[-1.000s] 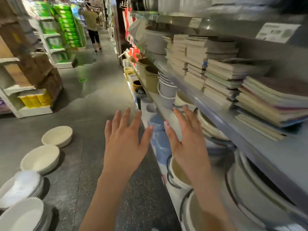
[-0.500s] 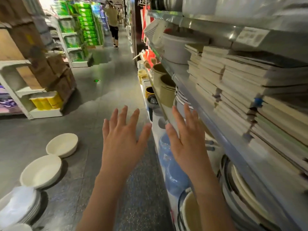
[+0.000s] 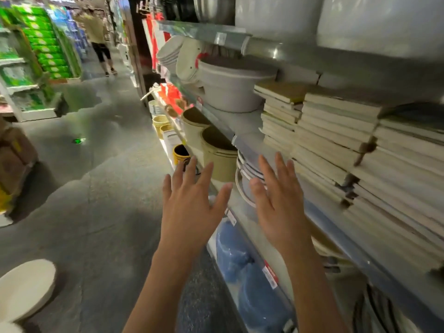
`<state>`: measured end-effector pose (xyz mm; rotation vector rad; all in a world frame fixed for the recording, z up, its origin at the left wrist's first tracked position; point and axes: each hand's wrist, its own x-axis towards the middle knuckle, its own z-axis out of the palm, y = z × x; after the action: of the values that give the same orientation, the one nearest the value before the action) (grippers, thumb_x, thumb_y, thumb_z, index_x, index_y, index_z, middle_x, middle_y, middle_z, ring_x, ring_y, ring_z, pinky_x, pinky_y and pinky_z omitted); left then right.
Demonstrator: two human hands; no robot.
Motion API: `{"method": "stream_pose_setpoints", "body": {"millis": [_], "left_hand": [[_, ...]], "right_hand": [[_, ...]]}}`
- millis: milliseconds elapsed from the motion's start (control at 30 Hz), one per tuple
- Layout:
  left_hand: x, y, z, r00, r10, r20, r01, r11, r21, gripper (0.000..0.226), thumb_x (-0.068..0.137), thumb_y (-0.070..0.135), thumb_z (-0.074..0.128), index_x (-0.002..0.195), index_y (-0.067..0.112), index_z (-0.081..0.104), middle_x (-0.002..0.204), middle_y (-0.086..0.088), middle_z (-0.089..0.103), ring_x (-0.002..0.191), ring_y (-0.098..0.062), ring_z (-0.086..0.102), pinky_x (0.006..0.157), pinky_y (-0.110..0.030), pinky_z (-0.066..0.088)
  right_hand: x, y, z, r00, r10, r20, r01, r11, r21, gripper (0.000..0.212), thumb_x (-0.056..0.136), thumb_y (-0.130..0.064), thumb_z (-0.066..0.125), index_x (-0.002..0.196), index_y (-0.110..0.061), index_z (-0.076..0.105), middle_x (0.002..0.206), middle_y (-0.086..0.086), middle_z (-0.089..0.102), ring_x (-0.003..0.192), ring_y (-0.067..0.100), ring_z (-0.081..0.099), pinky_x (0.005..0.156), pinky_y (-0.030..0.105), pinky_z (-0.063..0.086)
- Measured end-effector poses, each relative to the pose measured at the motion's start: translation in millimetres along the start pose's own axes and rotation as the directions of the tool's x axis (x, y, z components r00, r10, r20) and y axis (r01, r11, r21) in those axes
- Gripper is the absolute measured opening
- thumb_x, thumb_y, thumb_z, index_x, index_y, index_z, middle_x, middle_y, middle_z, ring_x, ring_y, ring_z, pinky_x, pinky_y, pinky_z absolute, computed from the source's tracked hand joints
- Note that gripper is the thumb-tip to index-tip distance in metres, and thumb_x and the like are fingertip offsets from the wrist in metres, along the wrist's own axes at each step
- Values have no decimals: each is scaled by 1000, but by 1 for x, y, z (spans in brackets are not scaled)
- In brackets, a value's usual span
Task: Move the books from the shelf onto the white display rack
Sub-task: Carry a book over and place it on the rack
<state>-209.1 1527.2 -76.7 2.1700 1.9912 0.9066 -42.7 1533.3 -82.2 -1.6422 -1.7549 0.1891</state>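
Grey metal shelf (image 3: 242, 121) along the right, stacked books (image 3: 336, 131) lying flat on it – pale page edges outward, left hand (image 3: 189, 207) and right hand (image 3: 278, 205) raised before the shelf edge, fingers spread – each grip released, holding nothing, white bowl (image 3: 24, 289) on the floor.

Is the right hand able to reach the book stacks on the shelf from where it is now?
Probably yes. The right hand is open, holds nothing, and nothing stands between it and the book stacks just beyond it.
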Motion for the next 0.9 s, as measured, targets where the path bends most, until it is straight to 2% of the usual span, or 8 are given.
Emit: {"method": "stream_pose_setpoints", "body": {"millis": [100, 267, 400, 467, 567, 633, 733, 900], "left_hand": [[51, -23, 6, 997, 70, 28, -69, 997, -25, 86, 85, 74, 3, 154, 32, 32, 166, -2, 17, 154, -24, 5, 125, -48, 3], [118, -43, 29, 987, 144, 72, -138, 987, -83, 86, 85, 75, 3, 153, 32, 32, 165, -2, 18, 154, -23, 6, 122, -44, -1], [169, -43, 54, 976, 201, 85, -185, 970, -159, 81, 87, 74, 5, 154, 35, 28, 165, 1, 18, 153, -21, 6, 121, -42, -1], [196, -39, 65, 970, 225, 89, -206, 960, -189, 82, 86, 74, 5, 155, 34, 26, 165, 1, 19, 153, -21, 7, 120, -39, -1], [233, -32, 82, 957, 280, 72, -258, 940, -224, 82, 88, 73, 10, 154, 30, 30, 163, -2, 26, 152, -23, 14, 122, -44, 9], [257, -27, 92, 949, 303, 86, -274, 929, -249, 82, 87, 73, 11, 154, 31, 30, 163, -1, 26, 152, -22, 14, 123, -46, 14], [288, -21, 107, 936, 341, 82, -310, 913, -264, 81, 87, 74, 12, 154, 31, 30, 163, -1, 26, 151, -20, 13, 122, -43, 13], [323, -10, 126, 898, 435, 59, -395, 859, -326, 78, 91, 72, 18, 151, 26, 38, 159, -5, 33, 149, -23, 22, 119, -47, 23]], "right_hand": [[42, -9, 26, 995, 30, -99, -29, 1000, 6, 72, 90, -64, 9, 154, -35, 25, 166, -1, 10, 153, 21, 1, 120, 41, 8], [91, -5, 61, 985, 81, -149, -88, 995, -38, 72, 90, -65, 9, 153, -35, 27, 165, -1, 14, 149, 12, -1, 118, 37, 6], [130, 10, 74, 961, 119, -249, -126, 992, -14, 72, 92, -63, 15, 151, -28, 35, 163, 0, 22, 151, 19, 10, 119, 42, 13], [150, 17, 78, 931, 114, -347, -106, 993, 42, 68, 95, -59, 25, 147, -21, 44, 158, 4, 33, 149, 23, 24, 119, 47, 24], [180, 29, 80, 888, 70, -454, -31, 995, 93, 58, 97, -50, 36, 143, -16, 50, 151, 7, 46, 142, 24, 39, 110, 53, 40], [201, 36, 79, 858, 46, -511, -6, 997, 81, 55, 97, -46, 40, 142, -16, 51, 148, 7, 49, 139, 22, 43, 107, 53, 43], [224, 45, 79, 820, 23, -571, 14, 998, 60, 53, 97, -43, 44, 138, -11, 54, 145, 8, 52, 137, 22, 45, 105, 52, 45], [245, 54, 79, 734, -69, -676, 38, 997, -60, 46, 96, -32, 53, 133, -6, 59, 139, 8, 55, 133, 23, 49, 99, 52, 50]]}}
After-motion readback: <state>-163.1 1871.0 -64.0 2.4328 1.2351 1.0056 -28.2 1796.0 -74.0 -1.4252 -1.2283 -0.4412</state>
